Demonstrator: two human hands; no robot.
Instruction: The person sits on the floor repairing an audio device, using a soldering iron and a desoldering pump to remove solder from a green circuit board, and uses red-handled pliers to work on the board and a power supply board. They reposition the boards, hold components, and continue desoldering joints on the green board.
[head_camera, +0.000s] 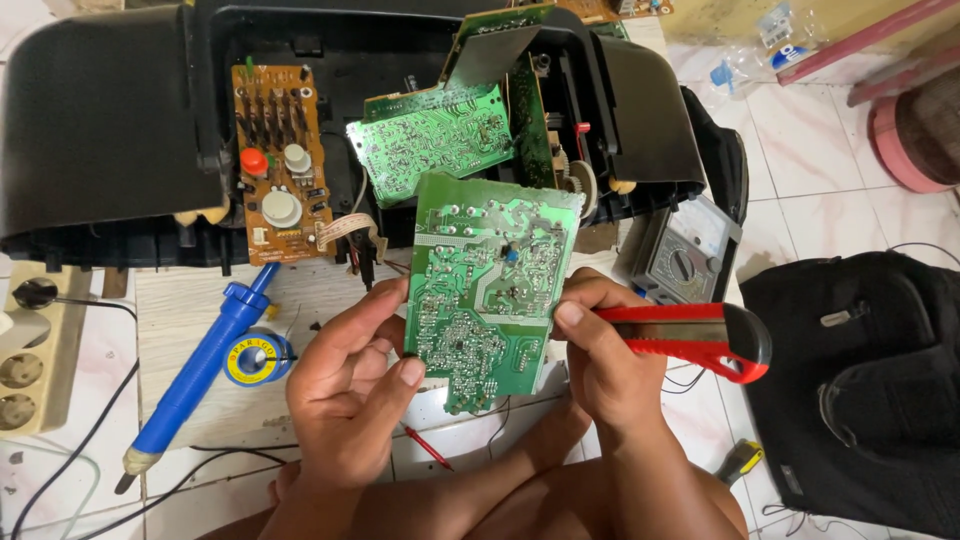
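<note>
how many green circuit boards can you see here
3. One green board is held between the left hand and the right hand. A second lies tilted in the black casing behind it. A third stands on edge beside that one. Others may be hidden.

White tiled floor (820, 170) carries everything. Opened black device housing (100, 120) across the top of the frame, blue desoldering pump (200, 370) and solder spool (256, 360) lower left, beige power strip (30, 350) at left edge, analogue multimeter (685, 255) right of centre, black bag (860, 390) lower right, plastic bottle (760, 50) upper right.
</note>
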